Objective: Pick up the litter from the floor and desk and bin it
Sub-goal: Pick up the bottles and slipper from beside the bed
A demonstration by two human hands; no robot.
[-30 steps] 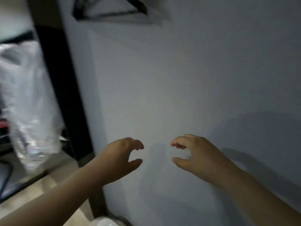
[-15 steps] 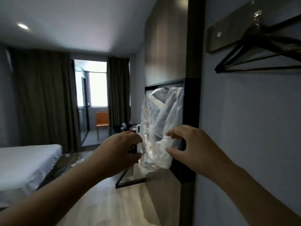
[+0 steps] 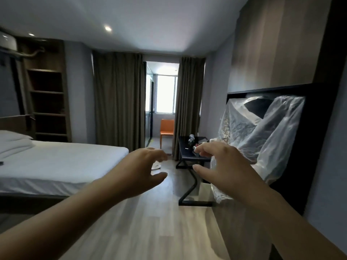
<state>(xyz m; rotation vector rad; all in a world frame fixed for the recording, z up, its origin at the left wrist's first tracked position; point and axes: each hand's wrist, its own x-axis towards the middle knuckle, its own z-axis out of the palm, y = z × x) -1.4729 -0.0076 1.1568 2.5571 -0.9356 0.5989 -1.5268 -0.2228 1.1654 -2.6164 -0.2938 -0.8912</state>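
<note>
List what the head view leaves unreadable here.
1. Small items on the desk: head view, too far and small to identify; the right hand covers some.
2. White object on the floor: head view, partly behind the left hand.
3. Clear plastic bag: head view, right hand hides its lower left; contact unclear.

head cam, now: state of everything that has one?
Left hand: open, holds nothing.
Right hand: open, thumb and fingers apart, pinching nothing.
Bag: hanging crumpled on dark frame.
Curtains: parted.
Ceiling light: on.
Desk: small items on top.
White litter: lying on floor, not picked up.
</note>
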